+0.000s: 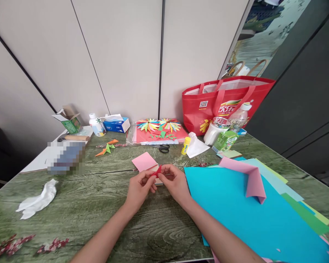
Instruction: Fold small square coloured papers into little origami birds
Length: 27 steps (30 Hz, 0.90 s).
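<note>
Between my two hands, over the middle of the table, is a small folded piece of red paper (157, 171). My left hand (141, 184) pinches its left side with thumb and fingers. On the other side, my right hand (174, 181) grips it with thumb and forefinger. Just behind my fingers lies a pink square of paper (144, 161), partly over a small stack of paper squares that my hands mostly hide. Farther back are black scissors (164, 148) and a yellow glue stick (185, 145).
Large coloured sheets (224, 208) cover the right side, a folded pink strip (245, 171) on top. Behind stand a red bag (197, 113), a green carton (225, 140) and a bottle (239, 117). Paper stars (148, 125) lie at the back; orange-green folded pieces (107, 148) and crumpled tissue (38, 200) lie left.
</note>
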{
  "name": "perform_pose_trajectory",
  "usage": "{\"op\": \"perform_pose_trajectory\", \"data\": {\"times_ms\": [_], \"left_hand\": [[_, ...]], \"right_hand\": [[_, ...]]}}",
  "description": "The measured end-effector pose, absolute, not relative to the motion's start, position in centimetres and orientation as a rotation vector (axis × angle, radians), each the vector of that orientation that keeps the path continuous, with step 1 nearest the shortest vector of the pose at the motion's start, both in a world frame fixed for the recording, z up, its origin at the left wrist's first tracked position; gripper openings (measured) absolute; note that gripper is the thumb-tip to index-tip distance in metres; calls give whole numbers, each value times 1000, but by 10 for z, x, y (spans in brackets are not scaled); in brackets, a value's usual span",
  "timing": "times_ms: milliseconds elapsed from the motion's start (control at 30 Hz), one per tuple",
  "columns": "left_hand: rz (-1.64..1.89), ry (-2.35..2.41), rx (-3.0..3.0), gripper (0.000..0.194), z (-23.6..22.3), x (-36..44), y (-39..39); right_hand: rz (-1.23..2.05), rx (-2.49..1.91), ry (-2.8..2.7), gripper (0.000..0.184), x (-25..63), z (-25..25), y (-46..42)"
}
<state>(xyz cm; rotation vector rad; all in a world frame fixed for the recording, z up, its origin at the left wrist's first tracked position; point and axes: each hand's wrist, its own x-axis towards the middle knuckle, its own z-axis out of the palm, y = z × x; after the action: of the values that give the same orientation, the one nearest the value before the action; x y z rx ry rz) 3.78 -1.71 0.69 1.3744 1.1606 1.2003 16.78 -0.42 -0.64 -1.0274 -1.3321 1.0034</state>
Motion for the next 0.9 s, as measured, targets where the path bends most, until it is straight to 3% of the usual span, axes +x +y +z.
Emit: {"op": "perform_pose_trajectory", "data": {"times_ms": [267,400,733,900], "left_hand": [[1324,1361,1799,14,-5,30,-16],[1350,1332,1898,14,-5,31,-18],[1355,1161,1686,23,-8,35,-20],[1344,1071,1436,19,2,40,-22]], "right_hand": [[1151,-915,-1263,21,163,-4,-9],[1185,-910,-1184,20,164,-3,-9],[1217,-887,-1055,14,167,4,-7],[1213,-876,-1070,15,169,3,-6]]}}
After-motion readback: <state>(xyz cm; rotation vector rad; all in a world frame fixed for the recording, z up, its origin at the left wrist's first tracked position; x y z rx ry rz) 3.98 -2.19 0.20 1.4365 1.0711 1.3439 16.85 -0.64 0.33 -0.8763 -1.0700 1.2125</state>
